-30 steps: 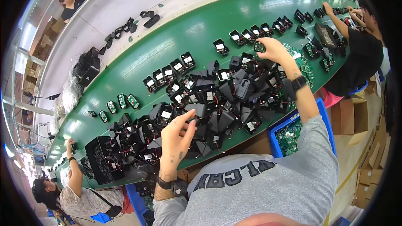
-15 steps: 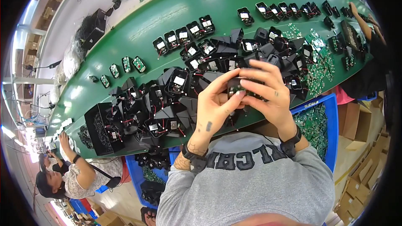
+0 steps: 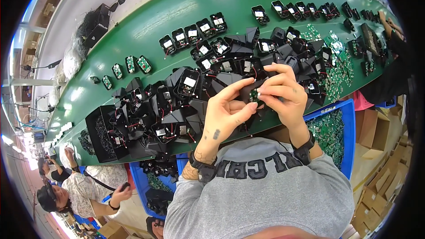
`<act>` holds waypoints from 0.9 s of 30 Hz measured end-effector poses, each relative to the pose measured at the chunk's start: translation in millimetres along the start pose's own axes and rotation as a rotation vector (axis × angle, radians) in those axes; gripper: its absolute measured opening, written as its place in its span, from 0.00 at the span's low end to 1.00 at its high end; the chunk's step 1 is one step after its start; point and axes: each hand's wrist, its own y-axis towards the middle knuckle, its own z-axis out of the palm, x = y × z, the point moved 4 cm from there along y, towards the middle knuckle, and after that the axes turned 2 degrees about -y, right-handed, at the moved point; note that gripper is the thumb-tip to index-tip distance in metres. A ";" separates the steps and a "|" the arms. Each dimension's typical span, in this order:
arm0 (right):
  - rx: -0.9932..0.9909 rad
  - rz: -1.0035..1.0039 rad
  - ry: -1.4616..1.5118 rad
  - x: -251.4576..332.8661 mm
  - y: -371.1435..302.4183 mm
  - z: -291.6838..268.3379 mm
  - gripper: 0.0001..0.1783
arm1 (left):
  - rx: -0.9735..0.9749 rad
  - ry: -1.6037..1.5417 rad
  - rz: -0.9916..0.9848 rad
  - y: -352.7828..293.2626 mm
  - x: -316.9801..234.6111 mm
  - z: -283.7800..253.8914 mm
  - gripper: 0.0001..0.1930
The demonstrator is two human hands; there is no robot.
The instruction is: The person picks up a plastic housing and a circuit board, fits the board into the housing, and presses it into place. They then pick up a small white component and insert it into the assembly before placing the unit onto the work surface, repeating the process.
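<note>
In front of my chest, over the table's near edge, my left hand (image 3: 226,114) grips a black plastic housing (image 3: 245,92) between thumb and fingers. A small green circuit board (image 3: 253,94) shows at the housing's open side. My right hand (image 3: 287,96) is closed at that same side, thumb and fingertips pinching the board's edge by a small white part. My fingers cover much of the housing. Just beyond my hands lies a heap of black housings (image 3: 189,84), many with white-labelled parts and red wires.
Loose green circuit boards (image 3: 338,64) are piled right on the green table (image 3: 177,0). Open housings (image 3: 193,35) stand in rows further back. Blue bins (image 3: 349,137) sit below the near edge. A black box (image 3: 101,126) stands left. One co-worker (image 3: 88,190) is at left, another (image 3: 389,68) at right.
My right fingers have drawn together at the housing's side, and the green board now shows between my hands. The left co-worker has lowered a hand that holds a dark object.
</note>
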 end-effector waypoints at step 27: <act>0.151 0.082 -0.202 3.5 0.3 1.2 0.08 | -0.230 0.553 0.493 -7.2 -4.2 7.1 0.26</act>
